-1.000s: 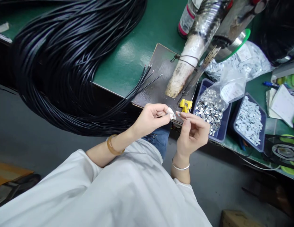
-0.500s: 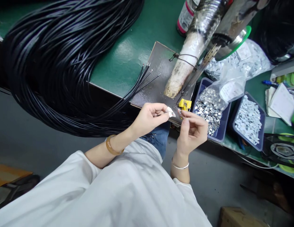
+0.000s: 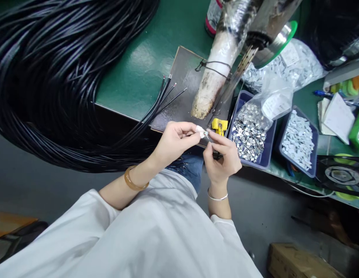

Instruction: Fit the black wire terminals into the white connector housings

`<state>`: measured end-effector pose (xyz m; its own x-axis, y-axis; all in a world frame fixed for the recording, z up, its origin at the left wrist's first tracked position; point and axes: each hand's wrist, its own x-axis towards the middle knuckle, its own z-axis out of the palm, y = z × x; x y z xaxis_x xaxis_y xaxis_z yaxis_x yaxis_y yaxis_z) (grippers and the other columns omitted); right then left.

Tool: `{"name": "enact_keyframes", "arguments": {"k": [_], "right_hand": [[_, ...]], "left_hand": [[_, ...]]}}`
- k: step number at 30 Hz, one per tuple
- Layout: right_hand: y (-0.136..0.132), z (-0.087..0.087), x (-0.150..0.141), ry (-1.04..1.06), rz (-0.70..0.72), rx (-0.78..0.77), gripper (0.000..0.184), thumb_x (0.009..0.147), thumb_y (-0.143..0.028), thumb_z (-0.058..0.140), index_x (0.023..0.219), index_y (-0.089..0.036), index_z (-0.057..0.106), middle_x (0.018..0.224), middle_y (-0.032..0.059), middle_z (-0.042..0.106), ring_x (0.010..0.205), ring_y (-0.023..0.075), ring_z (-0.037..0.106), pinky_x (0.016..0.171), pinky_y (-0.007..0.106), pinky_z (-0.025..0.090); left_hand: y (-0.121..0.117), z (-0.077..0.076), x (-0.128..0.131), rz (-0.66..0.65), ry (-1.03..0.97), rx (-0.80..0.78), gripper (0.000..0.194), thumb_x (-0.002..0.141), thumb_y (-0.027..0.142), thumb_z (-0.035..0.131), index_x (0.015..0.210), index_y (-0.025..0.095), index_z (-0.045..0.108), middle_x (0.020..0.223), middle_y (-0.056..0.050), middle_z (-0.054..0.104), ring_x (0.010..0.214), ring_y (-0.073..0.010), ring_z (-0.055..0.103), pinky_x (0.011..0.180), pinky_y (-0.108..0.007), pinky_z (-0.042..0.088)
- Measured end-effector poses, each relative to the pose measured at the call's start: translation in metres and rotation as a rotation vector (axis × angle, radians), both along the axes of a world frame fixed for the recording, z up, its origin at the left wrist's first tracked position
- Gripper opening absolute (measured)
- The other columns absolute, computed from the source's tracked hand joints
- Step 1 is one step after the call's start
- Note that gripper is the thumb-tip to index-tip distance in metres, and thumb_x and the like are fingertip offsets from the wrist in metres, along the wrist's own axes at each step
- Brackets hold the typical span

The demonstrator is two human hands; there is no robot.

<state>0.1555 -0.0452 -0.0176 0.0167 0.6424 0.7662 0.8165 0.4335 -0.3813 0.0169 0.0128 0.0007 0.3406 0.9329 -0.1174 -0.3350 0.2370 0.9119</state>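
My left hand (image 3: pixel 175 141) is closed in a pinch on a small white piece (image 3: pixel 200 131) held just off the bench's front edge. My right hand (image 3: pixel 221 156) meets it from the right, thumb and forefinger pinched on a tiny metal part I can barely make out at the white piece. Both hands hover in front of a dark work plate (image 3: pixel 186 92). A big coil of black cables (image 3: pixel 58 73) lies on the left, with a few stripped cable ends (image 3: pixel 167 90) resting on the plate.
A taped machine arm (image 3: pixel 216 73) slants over the plate, a yellow fixture (image 3: pixel 219 125) at its foot. Right of my hands stand a blue tray of metal clips (image 3: pixel 250 135) and a blue tray of white pieces (image 3: pixel 297 141). Bags of parts and papers lie behind.
My right hand moved left and closed in on the white piece in my left hand. The view shifted, so everything sits a little further left.
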Motion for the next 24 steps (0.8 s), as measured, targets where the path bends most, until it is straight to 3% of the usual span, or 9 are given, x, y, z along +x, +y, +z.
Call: {"name": "enact_keyframes", "arguments": {"k": [7, 24], "right_hand": [[0.0069, -0.0008, -0.0018, 0.147, 0.004, -0.032, 0.017, 0.085, -0.007, 0.066, 0.094, -0.021, 0.061, 0.106, 0.0043, 0.074, 0.098, 0.0173, 0.073, 0.08, 0.033, 0.065], [0.008, 0.0048, -0.0035, 0.175, 0.024, -0.09, 0.015, 0.086, -0.008, 0.066, 0.092, -0.021, 0.062, 0.103, 0.0036, 0.074, 0.095, 0.0173, 0.074, 0.08, 0.035, 0.066]], "left_hand": [[0.0042, -0.0008, 0.004, 0.076, 0.018, 0.028, 0.006, 0.066, 0.018, 0.075, 0.066, 0.013, 0.072, 0.067, 0.0, 0.071, 0.063, -0.0092, 0.062, 0.062, -0.019, 0.05], [0.0049, -0.0012, 0.0011, 0.056, 0.081, 0.068, 0.005, 0.069, 0.017, 0.072, 0.068, 0.012, 0.071, 0.066, -0.001, 0.07, 0.061, -0.0086, 0.06, 0.059, -0.019, 0.048]]}}
